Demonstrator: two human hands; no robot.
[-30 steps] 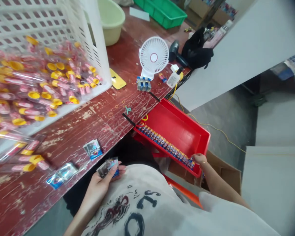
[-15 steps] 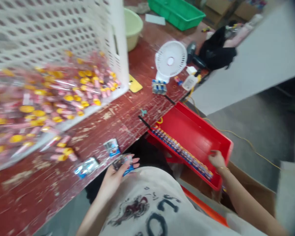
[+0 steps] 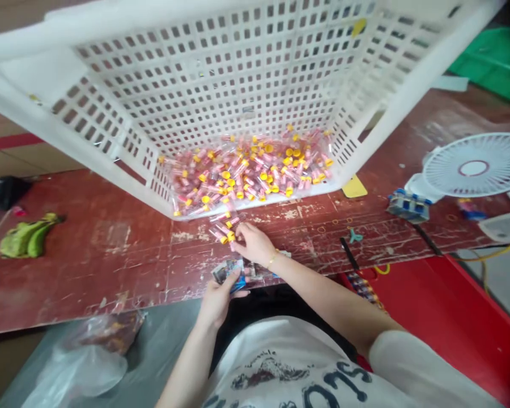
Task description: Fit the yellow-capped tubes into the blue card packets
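My left hand [image 3: 219, 297] is closed around a small printed packet [image 3: 238, 282], blue at one end, above the table's front edge. My right hand [image 3: 257, 243] reaches across to a few small clear tubes [image 3: 223, 231] with pink insides and yellow caps, lying in front of the basket. Its fingers are pinched at the nearest tube. Many more of these tubes [image 3: 250, 175] are heaped inside the white plastic basket [image 3: 221, 68]. Behind the right wrist, more packets [image 3: 285, 255] lie on the table, partly hidden.
The worn red table [image 3: 140, 260] carries bananas [image 3: 28, 238] at the left. To the right are a yellow card [image 3: 355, 187], a white fan [image 3: 474, 168], a bundle of blue-and-silver pieces [image 3: 408, 205] and a green tray [image 3: 493, 65]. A red tray [image 3: 446, 311] sits below the edge.
My right hand has left the red tray and moved over to the loose tubes by the basket. My left hand still holds its packet. The view has swung left.
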